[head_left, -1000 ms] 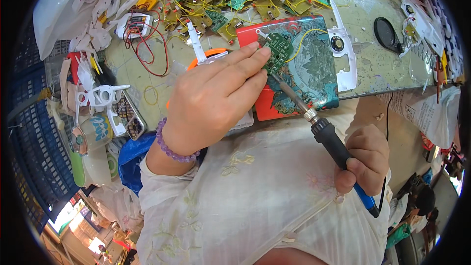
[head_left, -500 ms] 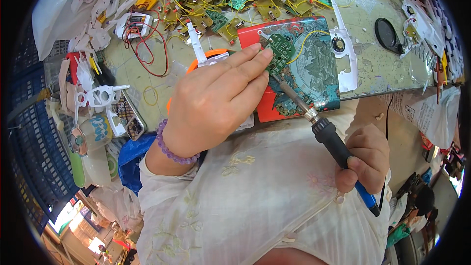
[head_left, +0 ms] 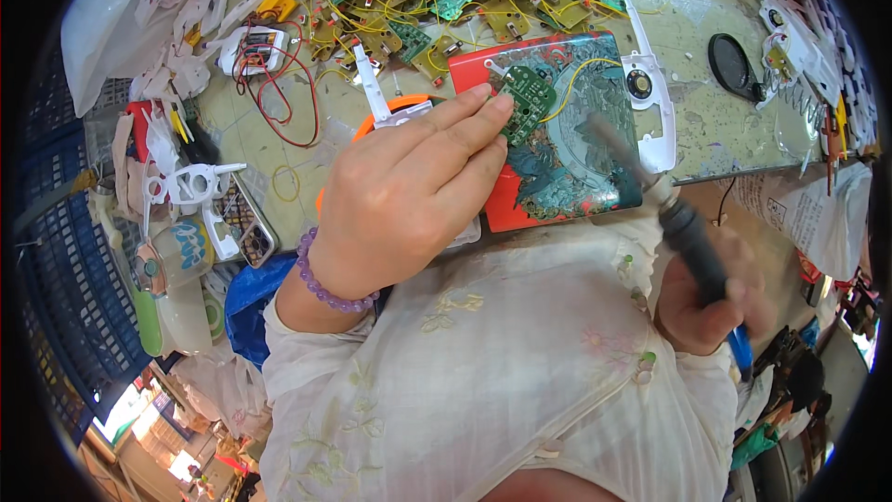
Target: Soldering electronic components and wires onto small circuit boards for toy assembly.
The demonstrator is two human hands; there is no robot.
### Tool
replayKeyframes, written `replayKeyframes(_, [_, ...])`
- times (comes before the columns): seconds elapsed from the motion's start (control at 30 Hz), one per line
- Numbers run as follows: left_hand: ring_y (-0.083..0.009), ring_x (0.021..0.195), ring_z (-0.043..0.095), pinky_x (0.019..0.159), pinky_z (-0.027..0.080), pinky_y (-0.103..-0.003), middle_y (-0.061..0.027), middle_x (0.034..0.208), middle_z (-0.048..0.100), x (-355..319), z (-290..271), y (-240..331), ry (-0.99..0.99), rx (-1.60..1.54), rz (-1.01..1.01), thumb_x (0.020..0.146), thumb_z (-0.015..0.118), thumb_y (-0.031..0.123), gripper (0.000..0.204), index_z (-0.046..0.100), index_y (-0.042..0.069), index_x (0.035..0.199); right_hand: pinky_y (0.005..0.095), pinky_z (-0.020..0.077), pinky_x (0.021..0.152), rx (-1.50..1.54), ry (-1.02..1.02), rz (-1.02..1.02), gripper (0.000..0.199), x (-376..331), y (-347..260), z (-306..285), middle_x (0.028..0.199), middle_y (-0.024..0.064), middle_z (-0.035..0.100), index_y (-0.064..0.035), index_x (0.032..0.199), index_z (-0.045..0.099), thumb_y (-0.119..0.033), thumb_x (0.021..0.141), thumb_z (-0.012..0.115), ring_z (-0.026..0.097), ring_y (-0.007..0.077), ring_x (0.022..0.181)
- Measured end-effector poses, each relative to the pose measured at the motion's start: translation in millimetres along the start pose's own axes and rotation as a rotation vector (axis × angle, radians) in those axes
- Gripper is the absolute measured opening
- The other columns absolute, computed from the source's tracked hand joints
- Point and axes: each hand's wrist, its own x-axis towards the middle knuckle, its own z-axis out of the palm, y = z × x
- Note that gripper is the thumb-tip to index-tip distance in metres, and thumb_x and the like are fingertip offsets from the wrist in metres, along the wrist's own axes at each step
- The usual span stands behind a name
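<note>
A small green circuit board [head_left: 528, 99] is pinned by the fingertips of the left hand [head_left: 409, 191] on a red pad [head_left: 557, 144], just beyond that hand. A soldering iron [head_left: 664, 209] is gripped in the clenched right hand [head_left: 711, 293]; its blurred tip is raised over the pad, apart from the board. Beyond both hands a pile of boards [head_left: 437, 0] with yellow wires is spread on the table [head_left: 706, 0].

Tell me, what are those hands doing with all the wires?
The left hand presses a small green circuit board onto a red and green pad on the table. The right hand grips a soldering iron, blurred, its tip to the right of the board. More boards with yellow wires are heaped behind.
</note>
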Motion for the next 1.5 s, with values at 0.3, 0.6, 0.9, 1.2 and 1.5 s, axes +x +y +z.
replayKeyframes(0.3, [-0.0252, 0.098, 0.067, 0.07, 0.054, -0.03, -0.0099, 0.105, 0.068, -0.5, -3.0, 0.2, -0.007, -0.006, -0.008, 0.058, 0.074, 0.005, 0.03, 0.068, 0.004, 0.088, 0.0324, 0.0469, 0.071, -0.054, -0.393, 0.196, 0.032, 39.4, 17.3, 26.1, 0.09, 0.011, 0.069, -0.003, 0.116, 0.057, -0.019, 0.089, 0.064, 0.062, 0.0233, 0.077])
replayKeyframes(0.6, [-0.0268, 0.102, 0.064, 0.075, 0.052, -0.033, -0.0108, 0.107, 0.067, -1.7, -0.4, 3.7, 0.01, -0.102, -0.067, 0.062, 0.074, 0.005, 0.03, 0.069, 0.004, 0.091, 0.0355, 0.0411, 0.07, -0.418, -0.6, 0.015, 0.039, 39.5, 31.9, 62.5, 0.086, 0.0017, 0.069, -0.0133, 0.102, 0.065, -0.01, 0.065, 0.075, 0.061, 0.0242, 0.083])
replayKeyframes(0.9, [-0.0242, 0.075, 0.061, 0.066, 0.049, -0.036, -0.0067, 0.081, 0.063, -33.1, 5.1, 12.7, 0.215, -0.251, -0.333, 0.067, 0.074, -0.001, 0.034, 0.067, 0.001, 0.101, 0.0373, 0.0387, 0.074, -0.463, -0.689, -0.002, 0.035, 53.8, 27.9, 67.5, 0.084, -0.0006, 0.067, -0.0143, 0.103, 0.063, -0.013, 0.069, 0.069, 0.059, 0.0241, 0.089])
replayKeyframes(1.2, [-0.0232, 0.073, 0.061, 0.067, 0.049, -0.034, -0.005, 0.081, 0.064, -27.1, 15.2, 13.8, 0.388, -0.279, -0.357, 0.069, 0.075, -0.001, 0.027, 0.068, 0.006, 0.093, 0.0381, 0.0362, 0.08, -0.406, -0.772, -0.033, 0.029, 56.1, 34.0, 67.6, 0.083, -0.0035, 0.065, -0.0167, 0.103, 0.062, -0.016, 0.075, 0.06, 0.056, 0.0235, 0.095])
replayKeyframes(1.5, [-0.0251, 0.084, 0.063, 0.07, 0.051, -0.036, -0.0059, 0.089, 0.063, 1.9, 1.7, -2.7, 0.148, -0.164, -0.057, 0.06, 0.074, 0.005, 0.029, 0.067, 0.007, 0.088, 0.0382, 0.0365, 0.082, -0.367, -0.792, -0.008, 0.028, 57.5, 36.0, 64.7, 0.088, -0.0019, 0.066, -0.0161, 0.104, 0.062, -0.016, 0.075, 0.059, 0.055, 0.0234, 0.094])
